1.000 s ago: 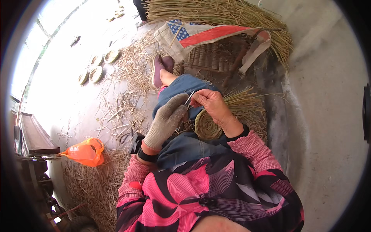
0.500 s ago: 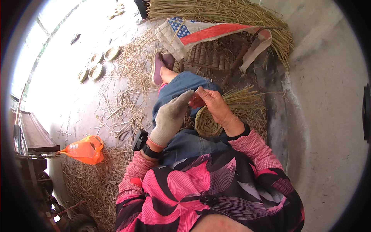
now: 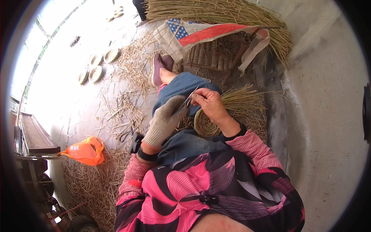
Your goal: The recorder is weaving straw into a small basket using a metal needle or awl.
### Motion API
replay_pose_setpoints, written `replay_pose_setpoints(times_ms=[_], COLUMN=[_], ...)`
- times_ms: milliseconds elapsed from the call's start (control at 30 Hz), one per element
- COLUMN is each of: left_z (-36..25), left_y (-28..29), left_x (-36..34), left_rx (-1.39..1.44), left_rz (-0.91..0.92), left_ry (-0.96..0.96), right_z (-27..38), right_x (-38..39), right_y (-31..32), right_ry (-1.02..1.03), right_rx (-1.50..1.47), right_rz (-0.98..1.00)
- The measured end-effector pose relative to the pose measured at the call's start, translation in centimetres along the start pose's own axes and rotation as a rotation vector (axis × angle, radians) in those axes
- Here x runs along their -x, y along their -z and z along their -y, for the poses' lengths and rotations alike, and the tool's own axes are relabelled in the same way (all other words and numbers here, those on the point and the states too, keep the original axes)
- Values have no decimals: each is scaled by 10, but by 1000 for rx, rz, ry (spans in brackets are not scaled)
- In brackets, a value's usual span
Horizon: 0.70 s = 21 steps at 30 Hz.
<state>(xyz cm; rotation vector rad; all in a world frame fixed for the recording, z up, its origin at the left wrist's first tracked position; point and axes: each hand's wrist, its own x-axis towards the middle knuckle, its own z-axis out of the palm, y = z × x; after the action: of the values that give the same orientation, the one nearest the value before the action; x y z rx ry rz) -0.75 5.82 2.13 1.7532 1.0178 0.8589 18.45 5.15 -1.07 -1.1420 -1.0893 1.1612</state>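
Over my lap, my right hand (image 3: 211, 103), bare, pinches a thin, pale needle-like piece (image 3: 192, 93) between thumb and fingers. Its exact kind is too small to make out. Close on its left, my left hand (image 3: 168, 116) wears a grey-white knitted glove. The gloved fingers are closed near the lower end of that thin piece; whatever they hold is hidden. Beneath my right wrist a round straw coil (image 3: 205, 124) rests on my jeans, partly covered by the hand. Loose straw stalks (image 3: 243, 101) fan out behind it to the right.
A large straw bundle (image 3: 220, 12) lies at the back beside a low slatted bamboo seat (image 3: 206, 56) draped with a printed cloth (image 3: 212, 33). Several round straw pieces (image 3: 95, 73) sit on the floor at left. An orange plastic bag (image 3: 85, 151) lies on scattered straw.
My hands have gone from nearly flat against each other to curled. The gloved left hand has dropped slightly and drawn left; the thin piece now shows in my right fingers.
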Motion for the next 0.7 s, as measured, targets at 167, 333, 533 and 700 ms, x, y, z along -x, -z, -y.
replay_pose_setpoints(times_ms=[167, 333, 533, 700], left_z=[-29, -62, -23, 0], left_y=[39, 41, 48, 50], left_x=[24, -2, -52, -52], left_rx=[-534, -715, -365, -110], left_rz=[40, -145, -294, -260], left_ry=[-98, -411, -307, -180], right_z=[-4, 9, 10, 12], right_x=[-3, 1, -3, -4], right_y=[1, -9, -7, 4], right_ry=[52, 673, 680, 458], right_rx=[100, 910, 978, 656], right_rz=[-82, 34, 182, 201])
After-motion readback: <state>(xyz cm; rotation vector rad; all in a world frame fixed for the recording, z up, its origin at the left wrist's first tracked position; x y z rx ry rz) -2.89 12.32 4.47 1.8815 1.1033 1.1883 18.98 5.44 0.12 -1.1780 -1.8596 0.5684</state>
